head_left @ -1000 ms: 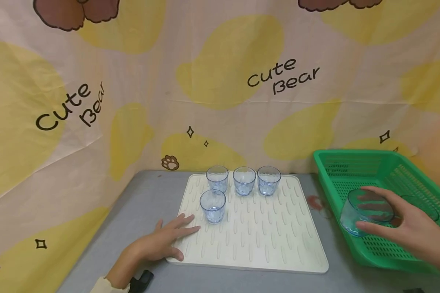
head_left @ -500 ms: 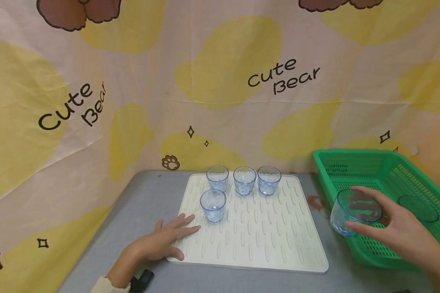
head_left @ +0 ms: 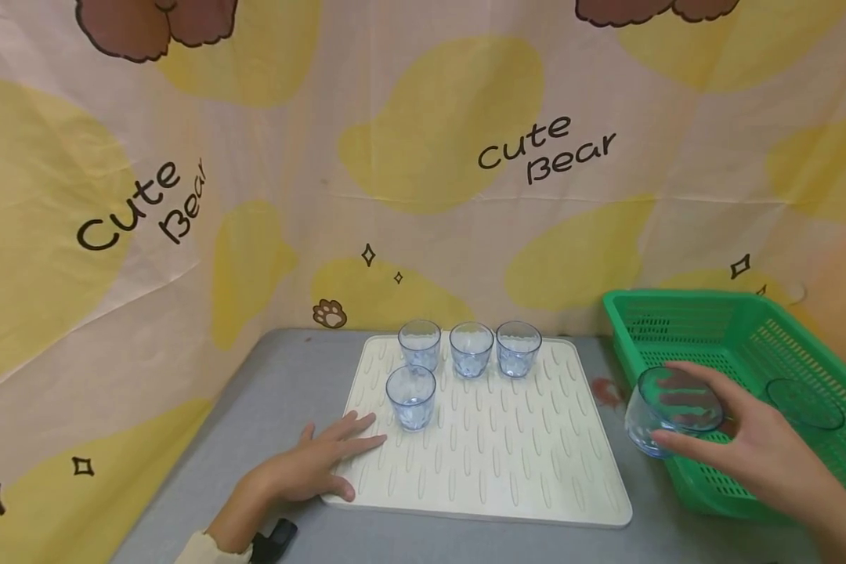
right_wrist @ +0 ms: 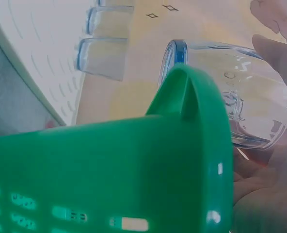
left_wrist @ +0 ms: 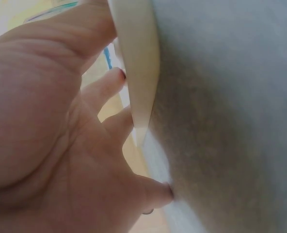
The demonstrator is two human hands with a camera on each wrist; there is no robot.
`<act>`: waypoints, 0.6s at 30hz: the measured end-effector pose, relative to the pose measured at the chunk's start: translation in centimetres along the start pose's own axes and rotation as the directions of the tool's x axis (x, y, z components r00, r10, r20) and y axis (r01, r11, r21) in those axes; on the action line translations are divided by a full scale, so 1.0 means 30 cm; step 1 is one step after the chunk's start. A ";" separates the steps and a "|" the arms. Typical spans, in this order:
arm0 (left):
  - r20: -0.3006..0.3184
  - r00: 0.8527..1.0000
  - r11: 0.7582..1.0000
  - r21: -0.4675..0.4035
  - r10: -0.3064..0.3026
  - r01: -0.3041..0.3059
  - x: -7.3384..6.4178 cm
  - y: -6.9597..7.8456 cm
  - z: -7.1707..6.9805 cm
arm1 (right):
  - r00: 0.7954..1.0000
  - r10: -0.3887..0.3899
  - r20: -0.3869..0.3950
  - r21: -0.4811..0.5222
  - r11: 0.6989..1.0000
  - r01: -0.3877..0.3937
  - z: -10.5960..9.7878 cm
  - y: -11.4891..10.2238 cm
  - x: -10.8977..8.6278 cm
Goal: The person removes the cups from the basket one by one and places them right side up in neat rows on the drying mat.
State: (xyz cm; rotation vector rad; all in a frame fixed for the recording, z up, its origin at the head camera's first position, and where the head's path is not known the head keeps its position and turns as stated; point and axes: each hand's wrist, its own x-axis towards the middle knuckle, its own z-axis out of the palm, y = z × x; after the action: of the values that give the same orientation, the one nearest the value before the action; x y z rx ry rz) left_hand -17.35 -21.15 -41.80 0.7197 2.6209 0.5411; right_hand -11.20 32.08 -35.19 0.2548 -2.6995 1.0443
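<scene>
My right hand (head_left: pixel 761 446) grips a clear bluish drinking glass (head_left: pixel 641 427) around its side, over the left rim of the green basket (head_left: pixel 691 482). The right wrist view shows this glass (right_wrist: pixel 240 97) beyond the basket's green edge, fingers wrapped about it. With fingers spread, my left hand (head_left: pixel 317 462) rests on the left edge of the white ribbed mat (head_left: pixel 507 478); in the left wrist view that hand (left_wrist: pixel 85 141) lies along the mat's edge (left_wrist: pixel 136 63). Three glasses (head_left: pixel 471 351) stand in a row at the mat's back, and another glass (head_left: pixel 412 399) stands before the left one.
A further glass (head_left: pixel 807 403) is inside the basket, partly hidden by the right hand. A printed cloth (head_left: pixel 423 157) hangs behind and to the left of the grey tabletop (head_left: pixel 282 376). A reddish mark (head_left: pixel 608 392) shows between mat and basket.
My right hand has carried the glass leftward, from over the basket's interior to its left rim. The left hand and the glasses on the mat have stayed put.
</scene>
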 end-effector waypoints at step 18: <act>-0.005 1.000 1.000 0.003 0.014 -0.014 -0.007 0.000 -0.002 | 0.996 -0.026 0.088 0.085 0.996 0.018 0.106 -0.115 0.015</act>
State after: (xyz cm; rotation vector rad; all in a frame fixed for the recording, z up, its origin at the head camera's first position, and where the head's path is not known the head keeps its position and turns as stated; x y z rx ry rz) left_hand -17.20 -21.27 -41.70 0.7394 2.6243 0.5435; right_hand -11.27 27.36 -35.14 0.3536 -2.7277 1.1683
